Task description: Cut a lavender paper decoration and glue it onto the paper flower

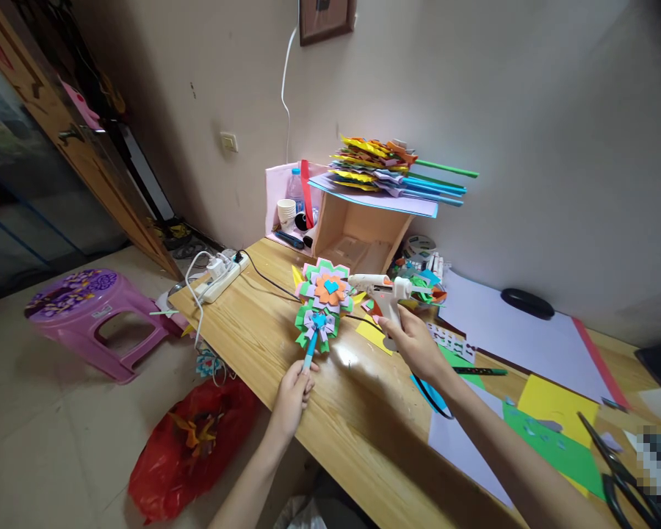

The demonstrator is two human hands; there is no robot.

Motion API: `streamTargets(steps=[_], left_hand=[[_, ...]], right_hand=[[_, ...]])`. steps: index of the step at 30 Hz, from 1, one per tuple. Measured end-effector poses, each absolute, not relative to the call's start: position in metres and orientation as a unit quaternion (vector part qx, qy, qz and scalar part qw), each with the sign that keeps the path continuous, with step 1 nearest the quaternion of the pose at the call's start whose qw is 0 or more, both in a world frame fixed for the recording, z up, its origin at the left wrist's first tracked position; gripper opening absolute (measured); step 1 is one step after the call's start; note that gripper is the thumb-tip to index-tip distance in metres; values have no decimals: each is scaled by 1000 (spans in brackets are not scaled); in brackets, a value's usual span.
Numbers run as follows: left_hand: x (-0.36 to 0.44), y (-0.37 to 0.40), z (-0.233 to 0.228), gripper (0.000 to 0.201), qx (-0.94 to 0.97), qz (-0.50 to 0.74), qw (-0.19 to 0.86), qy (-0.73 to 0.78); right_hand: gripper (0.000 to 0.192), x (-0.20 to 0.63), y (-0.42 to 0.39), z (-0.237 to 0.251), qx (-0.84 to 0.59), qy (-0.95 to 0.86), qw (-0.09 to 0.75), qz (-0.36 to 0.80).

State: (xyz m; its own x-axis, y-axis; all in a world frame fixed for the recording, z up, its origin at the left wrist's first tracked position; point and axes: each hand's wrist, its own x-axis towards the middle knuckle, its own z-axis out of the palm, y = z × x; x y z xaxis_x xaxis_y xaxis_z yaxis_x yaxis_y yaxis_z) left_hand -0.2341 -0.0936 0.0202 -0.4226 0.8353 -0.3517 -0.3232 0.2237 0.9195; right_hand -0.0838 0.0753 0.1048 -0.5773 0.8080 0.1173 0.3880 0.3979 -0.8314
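One long wooden table (pixel 286 345) across the middle, set against a pale wall. Scattered over its right part: large white sheet (pixel 523 338), coloured paper sheets (pixel 551 433) in green, yellow and lilac, black scissors (pixel 622 477) at the near right edge. Below the table's left end, on the tiled floor: purple plastic stool (pixel 82 316), red plastic bag (pixel 192 441) just beside the table edge. At the table's back, against the wall: open cardboard box (pixel 358 235) on its side, topped by a stack of finished paper flowers (pixel 374 165) with green and blue stems pointing right. At the far left corner: white power strip (pixel 220 275), black cable trailing toward the centre. Raised above the table's middle: layered paper flower (pixel 322 301), green, pink and orange with a blue heart, on a blue stem. Left hand (pixel 294 389) clenched round the bottom of that stem, flower upright. Right hand (pixel 413 342) closed on the grip of a white glue gun (pixel 380 290), nozzle level, pointing left, tip just beside the flower's right edge.
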Motion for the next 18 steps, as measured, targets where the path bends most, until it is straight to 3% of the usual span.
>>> streamTargets(steps=[11, 18], left_hand=[[-233, -91, 29, 45, 206, 599, 500, 591], [-232, -93, 32, 44, 203, 602, 500, 588]], right_hand=[[35, -79, 69, 108, -385, -831, 228, 331], [31, -80, 69, 109, -380, -817, 221, 372]])
